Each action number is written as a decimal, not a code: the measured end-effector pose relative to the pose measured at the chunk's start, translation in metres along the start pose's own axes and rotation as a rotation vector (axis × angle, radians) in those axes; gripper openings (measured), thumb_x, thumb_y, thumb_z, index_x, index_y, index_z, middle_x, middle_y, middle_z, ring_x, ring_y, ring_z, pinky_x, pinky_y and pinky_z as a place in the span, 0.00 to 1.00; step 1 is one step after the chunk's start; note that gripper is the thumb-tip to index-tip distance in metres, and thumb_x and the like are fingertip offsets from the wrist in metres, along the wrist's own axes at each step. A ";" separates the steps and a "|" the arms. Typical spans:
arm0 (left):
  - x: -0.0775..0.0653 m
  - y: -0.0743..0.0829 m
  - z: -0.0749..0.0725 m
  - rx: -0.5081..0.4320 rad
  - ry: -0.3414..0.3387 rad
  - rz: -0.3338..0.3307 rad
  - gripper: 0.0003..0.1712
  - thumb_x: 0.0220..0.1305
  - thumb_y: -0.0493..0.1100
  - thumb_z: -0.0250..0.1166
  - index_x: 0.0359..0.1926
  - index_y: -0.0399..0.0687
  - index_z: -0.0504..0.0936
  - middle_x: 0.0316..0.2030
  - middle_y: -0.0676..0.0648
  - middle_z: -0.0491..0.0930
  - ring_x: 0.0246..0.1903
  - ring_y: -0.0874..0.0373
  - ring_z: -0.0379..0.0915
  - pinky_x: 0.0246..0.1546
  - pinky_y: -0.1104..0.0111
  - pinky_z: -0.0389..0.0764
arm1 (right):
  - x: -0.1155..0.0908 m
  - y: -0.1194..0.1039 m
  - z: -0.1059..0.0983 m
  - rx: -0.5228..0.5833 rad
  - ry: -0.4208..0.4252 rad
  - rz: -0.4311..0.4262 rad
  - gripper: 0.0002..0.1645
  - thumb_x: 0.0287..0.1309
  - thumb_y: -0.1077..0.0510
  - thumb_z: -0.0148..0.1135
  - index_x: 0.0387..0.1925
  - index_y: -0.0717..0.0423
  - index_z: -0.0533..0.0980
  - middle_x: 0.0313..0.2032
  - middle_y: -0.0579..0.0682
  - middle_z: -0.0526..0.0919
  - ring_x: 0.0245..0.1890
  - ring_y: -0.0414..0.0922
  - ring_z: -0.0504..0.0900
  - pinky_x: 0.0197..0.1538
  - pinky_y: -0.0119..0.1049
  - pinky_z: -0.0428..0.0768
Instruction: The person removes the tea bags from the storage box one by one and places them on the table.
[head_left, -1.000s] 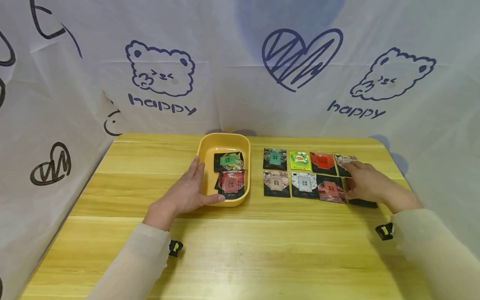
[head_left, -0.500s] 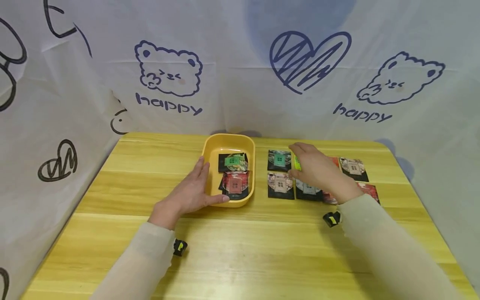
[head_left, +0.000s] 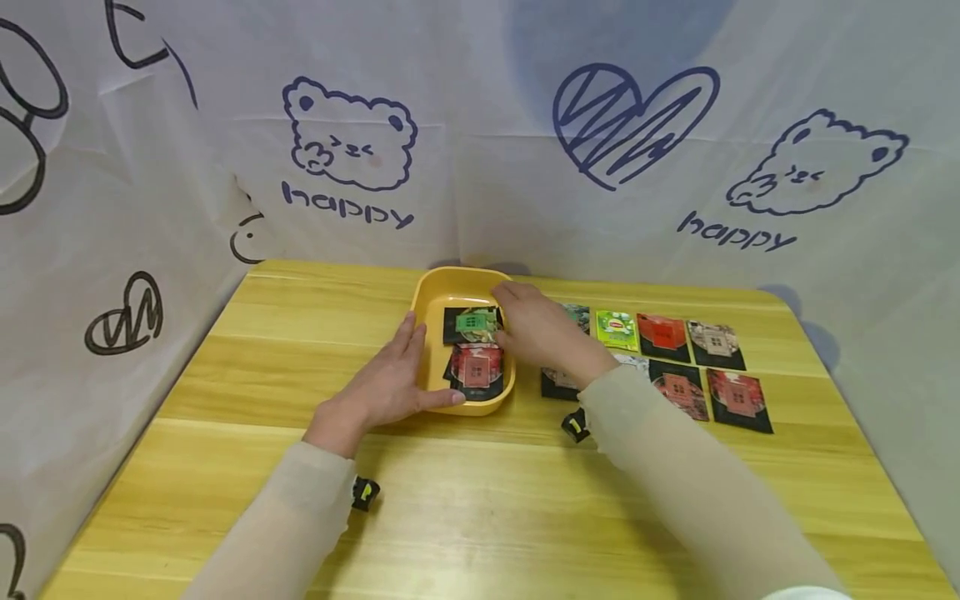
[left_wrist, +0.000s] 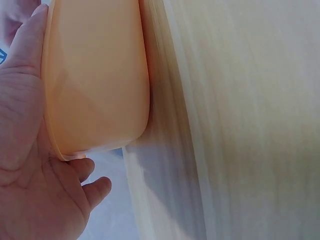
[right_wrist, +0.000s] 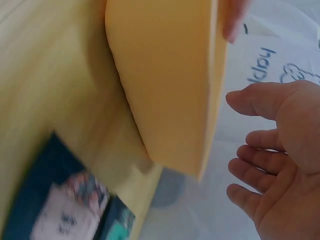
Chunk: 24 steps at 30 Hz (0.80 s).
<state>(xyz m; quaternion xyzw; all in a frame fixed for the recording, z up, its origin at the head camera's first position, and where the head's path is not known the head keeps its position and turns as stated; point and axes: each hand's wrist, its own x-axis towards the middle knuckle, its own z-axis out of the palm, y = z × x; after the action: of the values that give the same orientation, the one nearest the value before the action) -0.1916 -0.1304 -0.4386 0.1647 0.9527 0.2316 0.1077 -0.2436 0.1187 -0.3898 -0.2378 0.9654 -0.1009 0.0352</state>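
My left hand (head_left: 375,387) rests at the near left corner of a yellow plastic box (head_left: 442,285), its fingers along the left side and its thumb over the front rim. Inside lie a green-labelled tea bag sachet (head_left: 472,322) and a red-labelled sachet (head_left: 477,367), with another black edge showing under the red one. At the box's right rim is my right hand (head_left: 543,329), fingers loosely bent; the right wrist view shows nothing held in it. Right of the box, several sachets lie in two rows, among them a yellow-green Lipton sachet (head_left: 617,330); my right hand and forearm partly cover some.
The wooden table (head_left: 465,508) bears everything. Behind it hangs a white cloth (head_left: 480,183) with bear and heart drawings, close to the box's far end. Red-labelled sachets, such as the one at the near right (head_left: 738,400), end the rows.
My right hand has moved left from the far right sachets, across the rows, to the box's right rim, uncovering the right-hand sachets. My left hand stays on the box. The view has shifted slightly.
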 end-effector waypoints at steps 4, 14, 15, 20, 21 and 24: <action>0.000 0.000 -0.001 0.009 -0.007 -0.003 0.80 0.54 0.84 0.66 0.85 0.36 0.39 0.85 0.38 0.27 0.82 0.36 0.43 0.80 0.47 0.58 | 0.013 -0.014 0.016 -0.010 -0.051 0.000 0.42 0.72 0.51 0.65 0.79 0.62 0.62 0.78 0.59 0.65 0.79 0.57 0.64 0.80 0.52 0.65; -0.002 0.001 -0.003 -0.005 -0.022 0.001 0.79 0.55 0.83 0.66 0.84 0.36 0.37 0.84 0.38 0.25 0.83 0.37 0.42 0.80 0.48 0.57 | 0.029 -0.038 0.048 -0.129 -0.176 -0.044 0.42 0.77 0.45 0.58 0.80 0.63 0.59 0.80 0.60 0.62 0.81 0.55 0.60 0.82 0.50 0.59; -0.002 0.001 -0.003 -0.006 -0.023 0.001 0.80 0.55 0.83 0.65 0.84 0.36 0.37 0.84 0.38 0.25 0.83 0.37 0.41 0.80 0.48 0.57 | 0.029 -0.040 0.049 -0.146 -0.189 -0.045 0.42 0.78 0.45 0.57 0.81 0.63 0.59 0.80 0.59 0.62 0.81 0.55 0.60 0.83 0.51 0.58; -0.003 0.001 -0.003 -0.010 -0.024 -0.001 0.79 0.56 0.83 0.66 0.84 0.37 0.38 0.85 0.39 0.25 0.83 0.37 0.42 0.80 0.48 0.57 | 0.028 -0.044 0.053 -0.224 -0.261 -0.074 0.35 0.82 0.43 0.50 0.79 0.56 0.65 0.79 0.52 0.66 0.81 0.51 0.60 0.83 0.58 0.55; -0.003 0.001 -0.004 -0.010 -0.024 -0.001 0.79 0.56 0.82 0.66 0.84 0.37 0.38 0.85 0.39 0.25 0.83 0.37 0.42 0.80 0.48 0.58 | 0.027 -0.044 0.054 -0.227 -0.271 -0.086 0.33 0.82 0.43 0.50 0.78 0.54 0.67 0.78 0.50 0.68 0.81 0.51 0.61 0.83 0.58 0.55; -0.003 0.001 -0.004 -0.012 -0.026 -0.003 0.78 0.57 0.81 0.67 0.85 0.37 0.38 0.85 0.39 0.25 0.82 0.37 0.42 0.80 0.48 0.58 | 0.026 -0.043 0.053 -0.207 -0.276 -0.135 0.27 0.82 0.46 0.51 0.73 0.51 0.74 0.72 0.48 0.77 0.78 0.49 0.68 0.83 0.57 0.56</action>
<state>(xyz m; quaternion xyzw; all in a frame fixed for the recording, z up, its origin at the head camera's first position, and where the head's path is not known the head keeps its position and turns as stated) -0.1897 -0.1320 -0.4339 0.1658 0.9500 0.2353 0.1212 -0.2409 0.0596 -0.4327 -0.3161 0.9385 0.0303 0.1357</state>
